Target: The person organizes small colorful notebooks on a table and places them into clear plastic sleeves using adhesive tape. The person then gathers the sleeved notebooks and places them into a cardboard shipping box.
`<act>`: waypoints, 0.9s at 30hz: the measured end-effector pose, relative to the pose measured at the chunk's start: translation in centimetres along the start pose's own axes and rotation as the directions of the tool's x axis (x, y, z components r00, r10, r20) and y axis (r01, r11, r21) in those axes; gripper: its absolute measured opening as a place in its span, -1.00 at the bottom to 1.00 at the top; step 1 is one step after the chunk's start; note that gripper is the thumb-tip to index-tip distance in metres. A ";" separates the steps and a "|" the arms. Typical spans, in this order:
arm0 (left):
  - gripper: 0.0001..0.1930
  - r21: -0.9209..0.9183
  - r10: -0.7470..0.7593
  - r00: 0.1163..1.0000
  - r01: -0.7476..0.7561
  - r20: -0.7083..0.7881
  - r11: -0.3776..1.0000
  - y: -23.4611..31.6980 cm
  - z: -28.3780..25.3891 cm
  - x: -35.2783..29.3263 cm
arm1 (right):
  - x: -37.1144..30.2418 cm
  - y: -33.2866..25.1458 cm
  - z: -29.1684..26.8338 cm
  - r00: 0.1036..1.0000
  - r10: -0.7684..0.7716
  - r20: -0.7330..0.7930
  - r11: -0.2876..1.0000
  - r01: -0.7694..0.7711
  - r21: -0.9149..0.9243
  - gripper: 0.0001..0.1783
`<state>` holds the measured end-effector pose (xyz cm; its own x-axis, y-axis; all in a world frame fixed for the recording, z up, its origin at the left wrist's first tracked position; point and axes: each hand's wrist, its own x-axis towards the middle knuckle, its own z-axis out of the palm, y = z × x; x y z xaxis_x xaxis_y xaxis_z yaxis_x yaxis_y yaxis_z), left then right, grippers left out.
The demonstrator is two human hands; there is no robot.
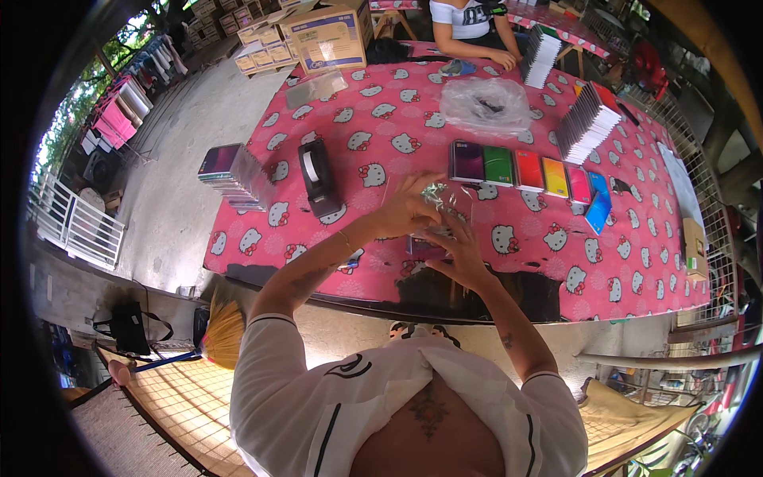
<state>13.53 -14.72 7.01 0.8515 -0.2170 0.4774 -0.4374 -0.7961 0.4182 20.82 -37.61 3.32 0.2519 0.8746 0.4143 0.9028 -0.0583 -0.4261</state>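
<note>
My left hand [405, 210] pinches a clear, shiny plastic sleeve [455, 199] over the near middle of the table. From the right, my right hand [459, 253] closes on the same sleeve, its fingertips close to those of the left. A small dark purple pack [420, 248] shows partly under my hands; whether it lies inside the plastic I cannot tell. Just beyond, a row of flat packs runs to the right: dark purple [466, 161], green [498, 165], red [528, 170], yellow [555, 176], pink [579, 184] and blue [598, 208].
A black tape dispenser [319, 179] and a stack of wrapped packs [230, 176] stand at left. Crumpled clear plastic [485, 105] lies farther back. Tall stacks [588, 123] rise at right. A cardboard box [327, 38] stands at the back, and a person [477, 32] sits across the table.
</note>
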 end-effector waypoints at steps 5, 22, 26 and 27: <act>-0.26 -0.305 -0.372 0.923 0.327 -0.100 0.894 0.4 3.2 -0.7 | -0.3 0.8 0.7 0.998 0.015 -0.061 0.978 -0.002 0.207 -0.40; -0.64 0.286 0.014 0.992 0.023 -0.125 0.958 5.6 0.9 -3.6 | 1.9 2.5 -0.2 0.988 -0.074 -0.135 0.960 0.108 0.260 -0.49; -0.71 -0.015 -0.395 0.919 0.395 -0.015 0.919 5.2 0.5 -3.3 | 1.9 1.0 0.6 0.985 0.138 -0.106 0.886 -0.075 0.457 -0.50; -0.75 -0.035 -0.495 0.869 0.495 0.003 0.868 4.8 0.5 -2.5 | 2.0 0.6 0.7 0.979 0.182 -0.089 0.858 -0.114 0.500 -0.51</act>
<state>9.50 -18.26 7.42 0.9573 0.2037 0.2051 0.0316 -0.7790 0.6263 21.62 -35.60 3.34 0.4422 0.8029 0.3998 0.5718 0.0910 -0.8153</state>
